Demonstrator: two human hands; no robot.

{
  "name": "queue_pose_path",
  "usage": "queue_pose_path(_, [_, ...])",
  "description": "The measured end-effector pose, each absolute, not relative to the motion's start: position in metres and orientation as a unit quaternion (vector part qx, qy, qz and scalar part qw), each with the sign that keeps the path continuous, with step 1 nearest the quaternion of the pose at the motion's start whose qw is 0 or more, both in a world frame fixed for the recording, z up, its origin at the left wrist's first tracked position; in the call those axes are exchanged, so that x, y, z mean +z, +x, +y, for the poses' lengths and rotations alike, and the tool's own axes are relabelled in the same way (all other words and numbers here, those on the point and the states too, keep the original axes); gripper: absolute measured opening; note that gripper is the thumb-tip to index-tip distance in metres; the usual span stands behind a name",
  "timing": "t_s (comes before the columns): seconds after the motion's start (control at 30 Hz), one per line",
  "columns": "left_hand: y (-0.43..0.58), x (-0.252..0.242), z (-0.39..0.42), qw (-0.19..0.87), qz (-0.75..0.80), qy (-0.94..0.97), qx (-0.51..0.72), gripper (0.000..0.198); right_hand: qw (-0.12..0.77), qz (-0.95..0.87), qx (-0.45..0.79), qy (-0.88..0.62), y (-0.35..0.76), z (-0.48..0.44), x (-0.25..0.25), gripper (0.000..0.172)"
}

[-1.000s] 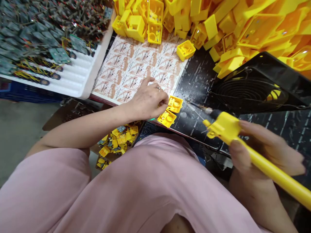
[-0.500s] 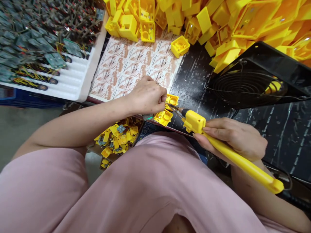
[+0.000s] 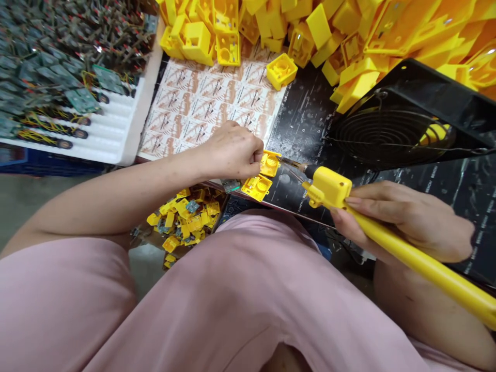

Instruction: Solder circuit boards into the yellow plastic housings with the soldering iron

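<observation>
My right hand grips a yellow soldering iron by its long handle, thumb and fingers just behind the boxy body. The iron's dark metal tip points left, close to the right edge of a small open yellow plastic case. My left hand is closed, fingers curled down at that case's left side; its fingertips are hidden. Just below it, a second yellow case part with a round grille lies at the bench edge. A small green circuit board shows partly under my left wrist.
A white foam tray full of wired circuit boards stands at left. Yellow housings pile along the back, one lone housing before them. Printed sheets cover part of the bench. A black fan stands right; a parts box sits below.
My right hand has drawn the soldering iron back to the right, its tip moving away from the middle of the case. My left hand stays at the case. The view has shifted slightly.
</observation>
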State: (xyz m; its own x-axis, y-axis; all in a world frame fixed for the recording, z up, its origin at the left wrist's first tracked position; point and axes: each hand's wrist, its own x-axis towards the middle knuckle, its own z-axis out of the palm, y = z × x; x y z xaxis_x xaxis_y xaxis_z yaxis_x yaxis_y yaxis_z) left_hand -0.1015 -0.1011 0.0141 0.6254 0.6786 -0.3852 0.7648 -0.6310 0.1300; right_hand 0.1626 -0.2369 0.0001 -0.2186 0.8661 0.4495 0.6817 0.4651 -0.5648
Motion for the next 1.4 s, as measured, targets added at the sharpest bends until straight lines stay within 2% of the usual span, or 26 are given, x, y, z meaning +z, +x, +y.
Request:
queue_pose_path(0.17, [-0.101, 0.014, -0.102, 0.131, 0.404, 0.891, -0.16, 0.027, 0.419, -0.766, 0.087, -0.48, 0.16, -0.239, -0.006, 0.01])
queue_pose_path(0.27, [-0.105, 0.013, -0.105, 0.131, 0.401, 0.897, -0.134, 0.026, 0.409, -0.758, 0.071, -0.504, 0.157, -0.242, -0.009, 0.043])
queue_pose_path(0.33, [-0.11, 0.012, -0.106, 0.137, 0.397, 0.902, -0.102, 0.026, 0.408, -0.748, 0.073, -0.519, 0.156, -0.245, -0.014, 0.059])
queue_pose_path(0.4, [-0.116, 0.009, -0.107, 0.16, 0.398, 0.901, -0.06, 0.026, 0.409, -0.736, 0.079, -0.533, 0.155, -0.248, -0.018, 0.066])
queue_pose_path(0.53, [-0.126, -0.006, -0.104, 0.19, 0.429, 0.883, 0.026, 0.028, 0.407, -0.727, 0.076, -0.548, 0.151, -0.251, -0.022, 0.067])
queue_pose_path(0.63, [-0.127, -0.017, -0.103, 0.185, 0.435, 0.88, 0.05, 0.029, 0.403, -0.737, 0.063, -0.538, 0.147, -0.25, -0.022, 0.062])
queue_pose_path(0.73, [-0.123, -0.018, -0.103, 0.179, 0.441, 0.878, 0.045, 0.03, 0.416, -0.743, 0.057, -0.522, 0.142, -0.246, -0.024, 0.047])
queue_pose_path(0.9, [-0.115, -0.003, -0.102, 0.158, 0.444, 0.881, -0.028, 0.031, 0.457, -0.759, 0.078, -0.456, 0.137, -0.237, -0.023, 0.025])
queue_pose_path(1.23, [-0.097, 0.018, -0.092, 0.146, 0.428, 0.882, -0.131, 0.024, 0.397, -0.818, 0.029, -0.415, 0.133, -0.222, -0.01, 0.022])
queue_pose_path(1.33, [-0.095, 0.022, -0.092, 0.143, 0.427, 0.881, -0.146, 0.024, 0.423, -0.788, 0.062, -0.443, 0.139, -0.231, -0.009, 0.018])
queue_pose_path(1.4, [-0.095, 0.022, -0.092, 0.139, 0.424, 0.883, -0.148, 0.024, 0.45, -0.748, 0.068, -0.483, 0.143, -0.24, -0.009, 0.023])
